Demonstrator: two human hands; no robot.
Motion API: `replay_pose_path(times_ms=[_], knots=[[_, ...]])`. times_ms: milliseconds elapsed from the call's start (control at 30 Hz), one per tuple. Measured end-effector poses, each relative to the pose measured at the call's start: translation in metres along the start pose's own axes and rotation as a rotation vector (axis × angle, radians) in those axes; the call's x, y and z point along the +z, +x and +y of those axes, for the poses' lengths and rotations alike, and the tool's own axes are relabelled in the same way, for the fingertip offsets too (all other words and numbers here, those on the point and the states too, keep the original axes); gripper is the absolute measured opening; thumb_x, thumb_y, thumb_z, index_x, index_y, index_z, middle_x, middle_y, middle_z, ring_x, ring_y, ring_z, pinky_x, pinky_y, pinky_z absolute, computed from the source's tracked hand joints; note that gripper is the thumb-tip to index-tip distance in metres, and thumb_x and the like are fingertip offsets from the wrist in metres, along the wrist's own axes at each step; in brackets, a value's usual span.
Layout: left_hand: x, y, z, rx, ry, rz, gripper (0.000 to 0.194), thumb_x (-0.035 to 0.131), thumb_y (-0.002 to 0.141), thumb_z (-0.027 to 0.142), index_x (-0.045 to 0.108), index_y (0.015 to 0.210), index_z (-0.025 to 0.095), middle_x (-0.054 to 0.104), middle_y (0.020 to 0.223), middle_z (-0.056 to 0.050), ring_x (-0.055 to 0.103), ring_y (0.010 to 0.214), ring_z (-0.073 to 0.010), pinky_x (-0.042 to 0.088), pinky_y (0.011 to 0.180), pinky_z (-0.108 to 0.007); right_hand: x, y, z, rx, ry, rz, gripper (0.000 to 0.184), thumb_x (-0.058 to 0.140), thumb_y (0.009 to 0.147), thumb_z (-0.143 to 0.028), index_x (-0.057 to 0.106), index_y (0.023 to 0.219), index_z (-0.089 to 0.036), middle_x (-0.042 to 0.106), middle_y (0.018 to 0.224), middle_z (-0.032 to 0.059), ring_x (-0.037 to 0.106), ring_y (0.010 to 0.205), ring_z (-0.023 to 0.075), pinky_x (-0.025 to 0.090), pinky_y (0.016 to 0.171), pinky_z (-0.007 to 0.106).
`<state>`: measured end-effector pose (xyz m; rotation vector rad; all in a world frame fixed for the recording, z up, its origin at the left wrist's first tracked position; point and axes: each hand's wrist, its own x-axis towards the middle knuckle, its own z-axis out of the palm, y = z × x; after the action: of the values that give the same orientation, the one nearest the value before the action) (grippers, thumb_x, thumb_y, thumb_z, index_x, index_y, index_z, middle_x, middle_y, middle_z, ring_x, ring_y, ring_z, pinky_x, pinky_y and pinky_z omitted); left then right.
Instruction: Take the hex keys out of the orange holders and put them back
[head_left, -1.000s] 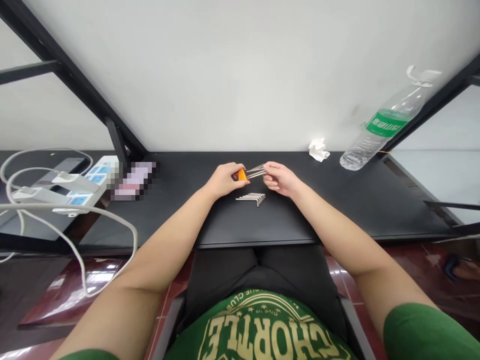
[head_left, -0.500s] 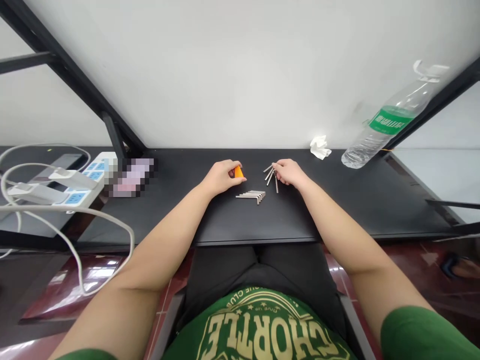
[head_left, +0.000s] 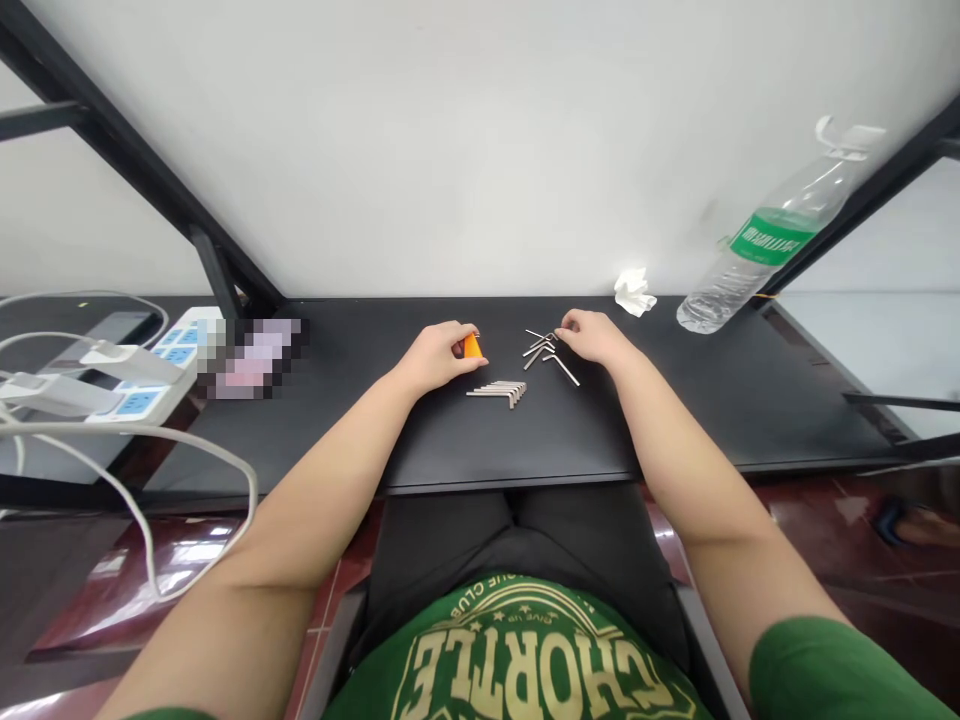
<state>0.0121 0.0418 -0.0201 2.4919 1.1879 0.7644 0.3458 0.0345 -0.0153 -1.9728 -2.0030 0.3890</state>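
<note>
Dark and smooth, the bench [head_left: 570, 435] might let small metal pieces skid toward its near edge if a wrist sweeps across them. At far right the bottle [head_left: 739, 275] stands well apart from both hands, so only a wide swing of the arm seems likely to tip it. The white cable [head_left: 244, 468] loops close to the left forearm and could snag if that arm shifts left; whether they touch, I cannot tell. The fingers of the left hand [head_left: 435, 357] grasp an orange holder [head_left: 472, 346] by its sides, and an uneven pinch may let it twist or slip. The right hand [head_left: 596, 337] has bent fingers at the right side of the loose hex keys [head_left: 564, 371] — whether they grip one or have released them all, I cannot tell. Those keys cross and splay, so tugging one could drag its neighbours, while a careless brush might upset the neat row of hex keys [head_left: 491, 393] lying nearer, just in front of the holder. As for materials, the bench has a faint sheen, the bottle is clear ribbed plastic with a green label, the cable is rounded and pliable, the holder looks like wedge-shaped plastic, and the keys are slim, silvery L-shaped metal rods.
</note>
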Motion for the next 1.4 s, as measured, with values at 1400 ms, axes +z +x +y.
replay_pose_path(times_ms=[1400], knots=[[0.0, -0.001, 0.0, -0.008, 0.014, -0.031, 0.038, 0.083, 0.081, 0.049, 0.076, 0.108, 0.024, 0.067, 0.086, -0.002, 0.059, 0.075, -0.0187, 0.049, 0.077, -0.032, 0.002, -0.002, -0.012, -0.249, -0.057, -0.089, 0.027, 0.06, 0.098, -0.017, 0.085, 0.11, -0.02, 0.08, 0.114, 0.0079, 0.07, 0.104, 0.0225, 0.049, 0.092, 0.03]])
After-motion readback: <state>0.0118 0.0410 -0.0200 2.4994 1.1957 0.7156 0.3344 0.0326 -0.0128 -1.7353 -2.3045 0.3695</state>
